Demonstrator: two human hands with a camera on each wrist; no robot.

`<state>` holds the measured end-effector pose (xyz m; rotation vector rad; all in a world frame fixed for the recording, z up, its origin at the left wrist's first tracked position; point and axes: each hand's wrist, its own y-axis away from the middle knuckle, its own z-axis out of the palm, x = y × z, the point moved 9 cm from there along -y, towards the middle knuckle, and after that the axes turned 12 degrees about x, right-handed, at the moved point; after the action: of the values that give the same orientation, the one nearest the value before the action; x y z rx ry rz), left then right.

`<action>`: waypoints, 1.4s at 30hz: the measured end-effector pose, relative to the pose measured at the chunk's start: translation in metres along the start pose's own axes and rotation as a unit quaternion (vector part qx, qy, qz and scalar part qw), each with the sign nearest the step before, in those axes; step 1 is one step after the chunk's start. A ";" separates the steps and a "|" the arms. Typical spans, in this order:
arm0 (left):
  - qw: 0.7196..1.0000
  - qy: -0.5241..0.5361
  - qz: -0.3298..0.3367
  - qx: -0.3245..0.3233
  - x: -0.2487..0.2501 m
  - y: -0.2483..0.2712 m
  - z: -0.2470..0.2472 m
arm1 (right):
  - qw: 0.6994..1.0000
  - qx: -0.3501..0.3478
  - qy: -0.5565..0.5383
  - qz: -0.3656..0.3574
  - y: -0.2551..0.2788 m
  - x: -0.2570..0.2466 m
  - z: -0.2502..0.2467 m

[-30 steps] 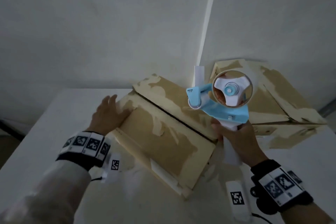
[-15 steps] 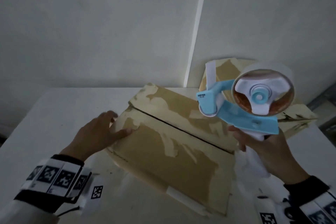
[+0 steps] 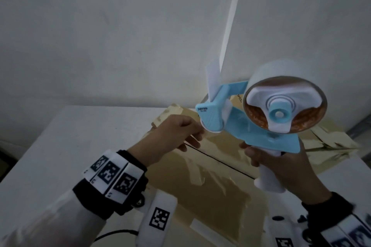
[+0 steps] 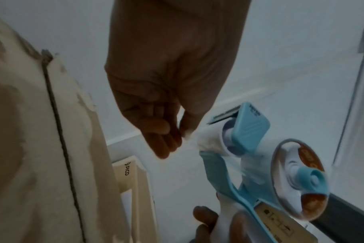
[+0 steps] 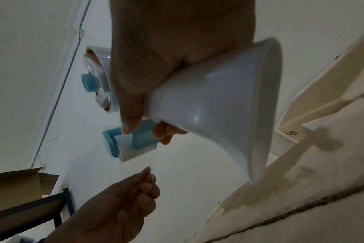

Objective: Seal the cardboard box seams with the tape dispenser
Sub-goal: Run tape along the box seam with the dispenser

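My right hand (image 3: 281,168) grips the white handle of the blue tape dispenser (image 3: 241,126) and holds it up in the air over the cardboard box (image 3: 210,186). A loose tail of tape (image 3: 212,80) sticks up from its front. My left hand (image 3: 176,136) hovers beside the front roller (image 4: 212,141), fingers curled and thumb close to them, with nothing visible between them. In the right wrist view the left hand (image 5: 119,205) sits just below the roller (image 5: 131,151), apart from it. The box's dark centre seam (image 3: 220,161) runs diagonally and has no tape over it.
The box lies on a white table (image 3: 70,146) against a white wall. More torn cardboard (image 3: 331,138) is piled at the back right, and a box marked PICO (image 4: 125,171) lies behind. A dark shelf with an open carton (image 5: 21,180) stands off to the side.
My left hand has left the box's left edge and risen to the dispenser's roller. The right hand has lifted the dispenser higher and closer to my head.
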<state>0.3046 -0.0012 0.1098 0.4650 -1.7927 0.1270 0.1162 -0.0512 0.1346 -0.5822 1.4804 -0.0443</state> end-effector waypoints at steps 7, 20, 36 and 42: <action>0.998 0.028 -0.052 0.013 -0.008 -0.009 -0.025 | 0.999 -0.014 0.021 -0.030 0.002 -0.004 0.010; 0.993 -0.102 -0.044 0.028 -0.013 -0.041 -0.061 | 0.996 -0.078 0.039 -0.009 -0.017 0.006 0.045; 0.970 -0.205 -0.117 0.057 -0.067 -0.093 -0.147 | 0.984 -0.092 0.103 0.110 -0.007 0.041 0.034; 0.956 -0.265 -0.123 0.028 -0.084 -0.105 -0.150 | 0.975 -0.101 0.168 0.109 -0.014 0.055 0.051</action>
<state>0.4966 -0.0273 0.0555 0.8157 -2.2368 -0.1365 0.1755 -0.0667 0.0886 -0.5932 1.8864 0.1900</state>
